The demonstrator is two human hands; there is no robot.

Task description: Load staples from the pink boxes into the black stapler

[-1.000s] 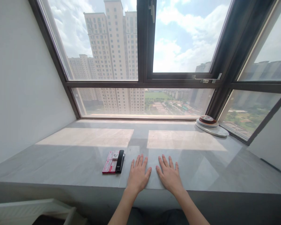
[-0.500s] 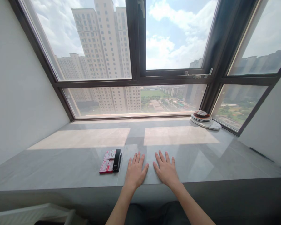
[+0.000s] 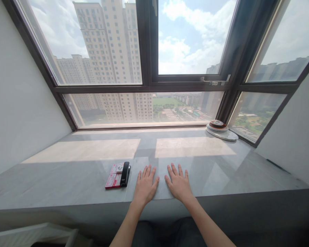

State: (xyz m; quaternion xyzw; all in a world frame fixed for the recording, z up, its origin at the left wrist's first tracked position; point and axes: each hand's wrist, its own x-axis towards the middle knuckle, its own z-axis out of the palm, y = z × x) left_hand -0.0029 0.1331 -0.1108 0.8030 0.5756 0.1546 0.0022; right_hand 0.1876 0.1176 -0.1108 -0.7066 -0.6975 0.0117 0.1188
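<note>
My left hand (image 3: 145, 185) lies flat on the grey marble sill (image 3: 74, 180), palm down with its fingers spread. To its left is a black stapler (image 3: 125, 174), not touched by the hand. The stapler rests along the right side of some red and white boxes (image 3: 113, 180); a small box with a staple picture (image 3: 119, 167) is at their upper end. My right hand (image 3: 179, 183) also rests palm down near the front edge, fingers apart and holding nothing. A gap of bare stone separates the two hands.
Stacked round plates or discs (image 3: 221, 130) sit in the far right corner by the window frame (image 3: 146, 90). A thin dark strip (image 3: 278, 165) lies by the right wall. A white slatted object (image 3: 33, 235) stands below the sill at lower left.
The whole view has shifted slightly, so the sill, stapler, plates and hands appear a little further left. Both hands keep their flat pose on the sill.
</note>
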